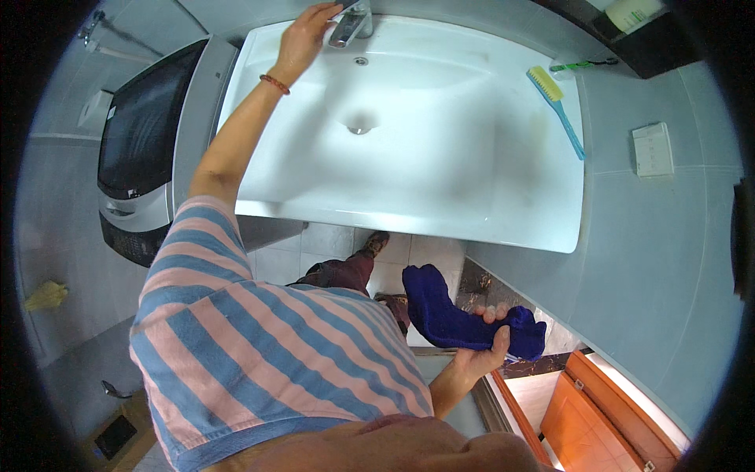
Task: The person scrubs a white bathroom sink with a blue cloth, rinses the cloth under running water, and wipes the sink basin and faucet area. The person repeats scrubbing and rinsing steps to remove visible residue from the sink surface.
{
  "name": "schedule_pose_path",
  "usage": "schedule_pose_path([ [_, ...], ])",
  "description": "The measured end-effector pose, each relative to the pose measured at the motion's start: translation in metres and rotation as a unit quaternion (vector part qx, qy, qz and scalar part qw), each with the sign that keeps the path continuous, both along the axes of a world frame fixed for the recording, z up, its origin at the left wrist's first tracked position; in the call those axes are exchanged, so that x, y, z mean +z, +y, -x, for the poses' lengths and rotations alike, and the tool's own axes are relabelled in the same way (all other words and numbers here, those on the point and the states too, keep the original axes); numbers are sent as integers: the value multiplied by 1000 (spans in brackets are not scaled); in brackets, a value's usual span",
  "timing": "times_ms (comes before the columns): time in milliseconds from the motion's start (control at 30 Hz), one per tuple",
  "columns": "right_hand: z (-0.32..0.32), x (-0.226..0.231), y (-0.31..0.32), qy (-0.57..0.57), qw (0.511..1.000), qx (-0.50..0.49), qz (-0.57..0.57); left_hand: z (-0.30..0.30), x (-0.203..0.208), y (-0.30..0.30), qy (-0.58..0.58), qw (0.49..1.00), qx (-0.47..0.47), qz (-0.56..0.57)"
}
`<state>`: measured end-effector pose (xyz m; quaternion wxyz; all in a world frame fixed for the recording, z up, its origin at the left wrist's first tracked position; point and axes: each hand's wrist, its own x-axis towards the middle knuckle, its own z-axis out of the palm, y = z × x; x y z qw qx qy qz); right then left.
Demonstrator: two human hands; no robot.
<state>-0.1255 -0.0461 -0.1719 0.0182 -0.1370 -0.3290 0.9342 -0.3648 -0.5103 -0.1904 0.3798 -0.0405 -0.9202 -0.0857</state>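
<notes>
My left hand (303, 38) reaches to the back of a white washbasin (425, 126), its fingers closed on the lever of a chrome faucet (346, 31). No water shows under the spout. Over the floor, in front of the basin's near edge, my right hand (489, 358) grips a dark blue sock (448, 318) with the thumb on the near side and fingertips on the far side. The sock hangs bent in the hand; whether there is one or a pair, I cannot tell.
A blue brush with yellow bristles (557, 110) lies along the basin's right rim, near a green toothbrush (583, 66). To the left stands a washing machine (149, 118) with a dark lid. A dark shelf (645, 39) holds a bottle. An orange wooden door (590, 417) is at lower right.
</notes>
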Motion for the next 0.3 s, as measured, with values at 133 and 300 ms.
schedule_pose_path([
  [133,-11,2,5,-3,1000,-18,-13,12,6,-17,64,997,-32,-26],
  [300,-21,1,10,-4,999,-25,-31,28,1,-10,53,966,18,-252],
])
